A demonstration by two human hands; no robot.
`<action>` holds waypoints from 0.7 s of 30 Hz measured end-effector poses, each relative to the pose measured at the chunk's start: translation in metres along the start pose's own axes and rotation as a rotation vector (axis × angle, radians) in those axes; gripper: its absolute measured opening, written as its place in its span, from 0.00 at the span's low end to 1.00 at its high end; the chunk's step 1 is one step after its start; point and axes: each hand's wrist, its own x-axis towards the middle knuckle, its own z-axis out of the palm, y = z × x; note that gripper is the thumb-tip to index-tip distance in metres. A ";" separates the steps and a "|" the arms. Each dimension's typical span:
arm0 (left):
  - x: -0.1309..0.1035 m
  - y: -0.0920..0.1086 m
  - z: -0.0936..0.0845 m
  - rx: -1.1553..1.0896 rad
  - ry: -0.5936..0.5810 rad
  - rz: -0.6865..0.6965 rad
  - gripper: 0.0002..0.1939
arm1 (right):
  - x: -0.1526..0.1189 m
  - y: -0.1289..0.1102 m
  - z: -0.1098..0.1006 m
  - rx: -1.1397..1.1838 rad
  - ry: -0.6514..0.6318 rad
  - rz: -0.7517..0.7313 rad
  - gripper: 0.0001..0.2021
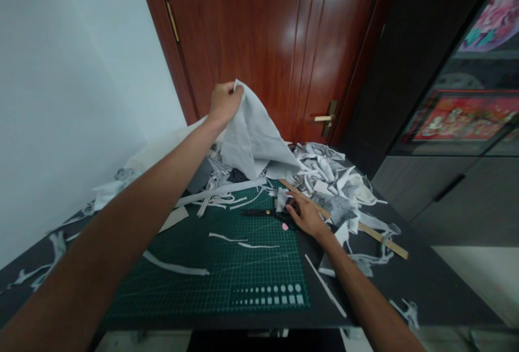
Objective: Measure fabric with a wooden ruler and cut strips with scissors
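Note:
My left hand (226,104) is raised over the back of the table, its fingers closed on the upper corner of a pale grey piece of cloth (257,135). The cloth hangs down in folds onto the scraps behind. Low over the right side of a green cutting mat (251,265) is my right hand (307,216), fingers apart and slightly bent. Its fingertips are at the edge of a small grey cloth scrap (281,200); whether they touch it I cannot tell. Black scissors (259,212) lie just left of this hand, their handles partly hidden by it.
A heap of cloth scraps (324,165) covers the back right. A wooden ruler (383,240) runs partly under it. Thin cloth strips (178,270) and a beige card-like piece (174,218) lie on the mat. Behind the table are a wooden door (251,27) and a dark cabinet (425,184).

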 end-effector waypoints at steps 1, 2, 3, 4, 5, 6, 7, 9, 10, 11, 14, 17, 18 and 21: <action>0.004 0.004 -0.003 -0.014 0.018 0.017 0.17 | -0.001 -0.002 0.002 0.017 0.014 0.035 0.23; 0.007 0.008 -0.006 -0.019 0.029 0.031 0.17 | -0.001 -0.004 0.004 0.040 0.031 0.073 0.25; 0.010 0.012 -0.009 -0.021 0.040 0.042 0.16 | -0.001 -0.006 0.006 0.058 0.053 0.105 0.27; 0.013 0.017 -0.012 -0.024 0.051 0.049 0.15 | 0.000 -0.007 0.008 0.063 0.083 0.120 0.28; 0.016 0.021 -0.015 -0.030 0.061 0.056 0.15 | 0.003 -0.007 0.010 0.055 0.123 0.120 0.31; 0.018 0.025 -0.018 -0.040 0.069 0.062 0.14 | 0.008 -0.007 0.012 0.035 0.179 0.113 0.34; 0.020 0.028 -0.020 -0.050 0.069 0.071 0.14 | 0.015 -0.006 0.012 0.012 0.242 0.112 0.38; 0.025 0.034 -0.025 -0.074 0.055 0.093 0.13 | 0.038 -0.004 0.010 -0.010 0.364 0.162 0.47; 0.027 0.036 -0.027 -0.087 0.050 0.104 0.12 | 0.053 -0.003 0.007 0.005 0.389 0.214 0.50; 0.029 0.039 -0.029 -0.101 0.046 0.113 0.12 | 0.069 -0.002 0.004 0.024 0.392 0.271 0.50; 0.037 0.045 -0.037 -0.170 0.047 0.124 0.12 | 0.118 -0.003 -0.012 0.004 0.397 0.358 0.34; 0.050 0.048 -0.059 -0.250 0.049 0.129 0.12 | 0.154 -0.008 -0.039 -0.017 0.441 0.366 0.23; 0.055 0.048 -0.071 -0.263 0.066 0.127 0.12 | 0.163 -0.011 -0.051 -0.026 0.464 0.367 0.23; 0.067 0.043 -0.116 -0.228 0.175 0.083 0.12 | 0.181 -0.022 -0.104 -0.048 0.548 0.335 0.20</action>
